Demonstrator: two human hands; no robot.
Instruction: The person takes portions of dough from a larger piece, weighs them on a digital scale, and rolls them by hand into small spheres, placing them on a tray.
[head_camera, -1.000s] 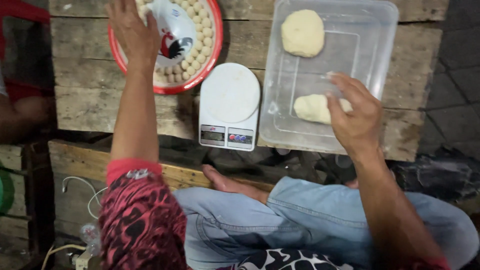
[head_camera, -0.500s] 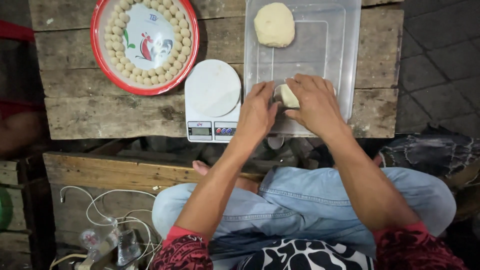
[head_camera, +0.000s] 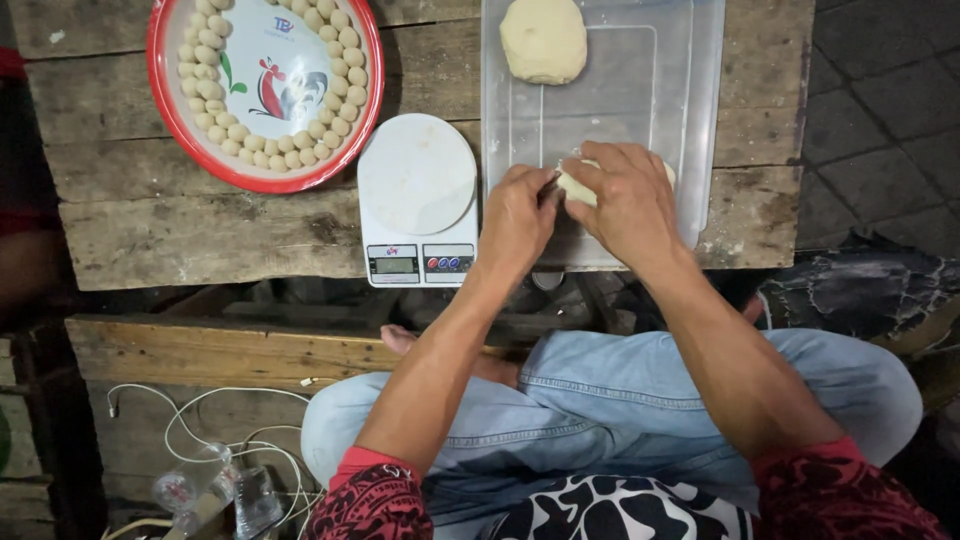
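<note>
My left hand (head_camera: 517, 215) and my right hand (head_camera: 625, 200) meet over a lump of pale dough (head_camera: 578, 185), both gripping it inside a clear plastic tub (head_camera: 700, 110) on the wooden table (head_camera: 200, 230). A larger round piece of dough (head_camera: 543, 39) lies at the far end of the same tub. Left of my hands stands a white kitchen scale (head_camera: 417, 195) with a bare round plate. A red round tray (head_camera: 262, 90) at the far left carries several small dough balls set along its rim.
White cables (head_camera: 210, 430) and clear plastic bottles (head_camera: 225, 490) lie on the floor at lower left. A wooden plank (head_camera: 200, 350) runs below the table. My crossed legs in blue jeans (head_camera: 600, 410) fill the lower middle. Grey paving (head_camera: 890, 110) lies to the right.
My left hand left the red tray a second ago and joined my right hand on the small dough lump. The view has shifted closer over the tub.
</note>
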